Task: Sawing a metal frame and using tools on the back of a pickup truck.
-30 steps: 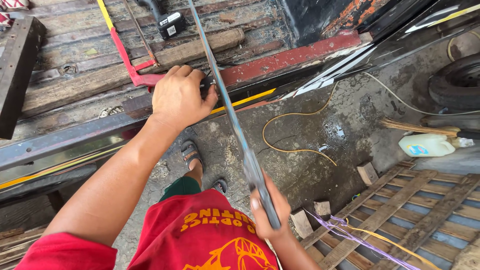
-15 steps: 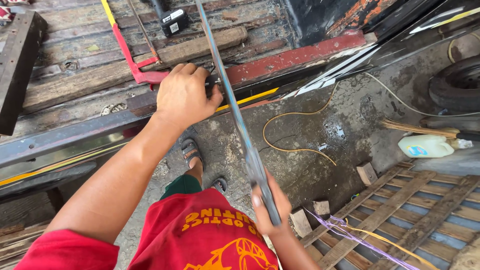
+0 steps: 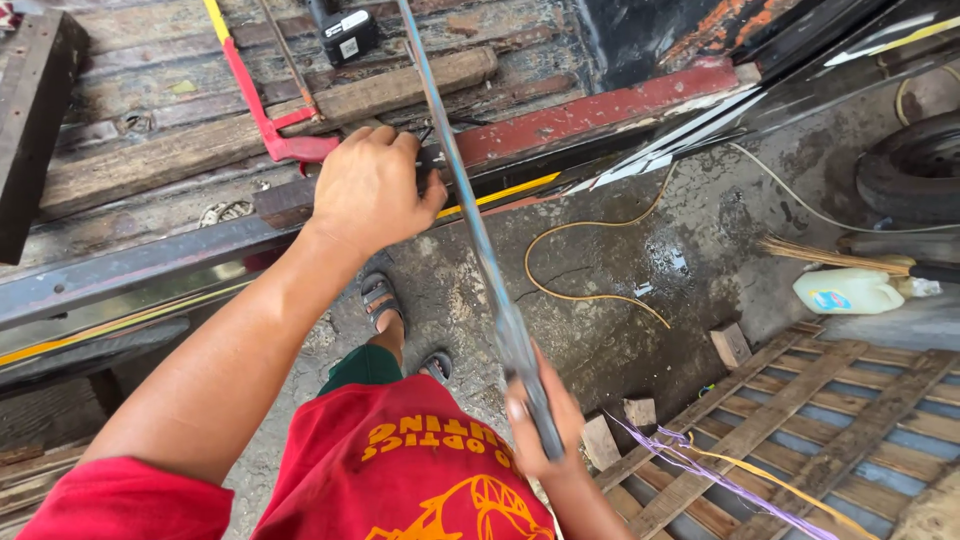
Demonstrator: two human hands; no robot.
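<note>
Basically, long metal bar (image 3: 470, 210) runs from the plank platform (image 3: 150, 160) out over its edge, down toward the body. Open wet concrete floor (image 3: 620, 290) right of it; pallet (image 3: 800, 420) and wood blocks (image 3: 615, 430) crowd the lower right. Left hand (image 3: 370, 190), arm stretched forward, curled palm-down at the platform edge touching the bar. Right hand (image 3: 540, 430) wrapped tight around the bar's near end. Red hacksaw (image 3: 265, 110) lies just beyond the left hand.
</note>
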